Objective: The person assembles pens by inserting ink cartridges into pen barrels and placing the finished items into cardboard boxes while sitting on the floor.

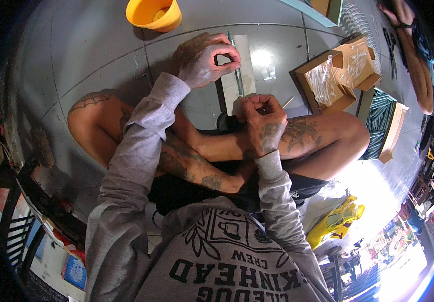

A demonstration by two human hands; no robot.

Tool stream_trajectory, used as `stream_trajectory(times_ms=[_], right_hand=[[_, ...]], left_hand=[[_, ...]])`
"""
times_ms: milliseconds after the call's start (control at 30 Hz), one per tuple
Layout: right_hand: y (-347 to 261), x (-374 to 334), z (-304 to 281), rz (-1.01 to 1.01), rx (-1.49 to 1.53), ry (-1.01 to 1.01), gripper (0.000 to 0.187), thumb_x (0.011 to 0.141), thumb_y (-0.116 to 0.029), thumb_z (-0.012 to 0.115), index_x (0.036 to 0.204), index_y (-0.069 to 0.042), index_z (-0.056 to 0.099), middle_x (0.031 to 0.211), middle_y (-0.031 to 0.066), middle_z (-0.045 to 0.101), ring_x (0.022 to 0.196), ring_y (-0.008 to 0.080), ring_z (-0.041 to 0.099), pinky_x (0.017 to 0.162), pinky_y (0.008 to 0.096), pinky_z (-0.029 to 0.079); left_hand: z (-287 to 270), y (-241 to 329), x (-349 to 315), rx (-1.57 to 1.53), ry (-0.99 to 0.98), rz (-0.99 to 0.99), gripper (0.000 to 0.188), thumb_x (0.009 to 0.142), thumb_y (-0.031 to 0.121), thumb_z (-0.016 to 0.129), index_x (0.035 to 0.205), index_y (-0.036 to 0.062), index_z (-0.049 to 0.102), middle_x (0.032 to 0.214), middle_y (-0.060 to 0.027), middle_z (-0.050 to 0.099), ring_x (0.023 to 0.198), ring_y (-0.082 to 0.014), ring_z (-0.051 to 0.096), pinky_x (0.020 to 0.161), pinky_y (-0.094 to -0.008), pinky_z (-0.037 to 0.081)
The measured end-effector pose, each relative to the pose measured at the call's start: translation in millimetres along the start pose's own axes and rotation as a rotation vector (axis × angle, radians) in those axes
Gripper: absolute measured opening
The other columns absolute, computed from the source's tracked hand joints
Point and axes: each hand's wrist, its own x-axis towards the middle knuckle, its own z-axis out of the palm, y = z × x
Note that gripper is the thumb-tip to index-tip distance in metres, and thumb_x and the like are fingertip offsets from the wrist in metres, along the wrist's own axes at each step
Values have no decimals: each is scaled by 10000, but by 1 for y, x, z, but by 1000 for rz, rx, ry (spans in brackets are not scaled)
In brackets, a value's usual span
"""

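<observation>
A slim dark green stick (238, 80) lies lengthwise over a narrow pale board (246, 55) on the floor between my crossed legs. My left hand (202, 63) is closed, thumb and forefinger pinching the stick around its middle. At the stick's near end, my right hand (264, 121) is closed in a pinch. Its fingertips hide whatever is between them. Just beyond its knuckles pokes out a thin, light wooden stick (288, 101); I cannot tell whether the hand holds it.
A yellow bucket (154, 14) stands at the far left. To the right are an open cardboard box (322, 80) with clear plastic pieces, a box of several green sticks (380, 121), black scissors (391, 50) and a yellow bag (336, 221). Another person's limb (418, 65) shows at far right.
</observation>
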Motion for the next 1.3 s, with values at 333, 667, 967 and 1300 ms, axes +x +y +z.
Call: stream_trajectory(times_ms=[333, 667, 967, 1300], right_hand=[[8, 0, 0, 20, -48, 25, 165, 760, -186, 797, 815, -65, 700, 719, 73, 711, 684, 240, 720, 715, 380, 566], [9, -3, -2, 10, -24, 32, 154, 768, -168, 779, 831, -47, 707, 753, 86, 717, 715, 218, 714, 724, 360, 563], [7, -4, -3, 15, 2, 30, 145, 772, -161, 769, 832, -45, 707, 752, 86, 719, 708, 222, 711, 727, 359, 564], [-3, 4, 1, 11, -14, 32, 173, 793, -173, 772, 842, -21, 704, 749, 103, 723, 699, 218, 715, 697, 361, 570]], left_hand=[[-3, 3, -1, 76, -44, -67, 250, 856, 416, 768, 945, 183, 751, 988, 7, 668, 936, -222, 677, 814, -367, 534], [0, 0, 0, -9, -9, -6, 210, 858, 374, 777, 934, 180, 747, 990, 10, 669, 954, -226, 678, 830, -372, 531], [-2, 2, 0, 15, -21, -23, 192, 852, 360, 784, 922, 186, 743, 961, 16, 662, 931, -216, 670, 812, -365, 531], [-3, 1, -3, 21, 14, -1, 144, 876, 290, 754, 938, 160, 744, 980, -5, 674, 968, -222, 664, 868, -362, 526]])
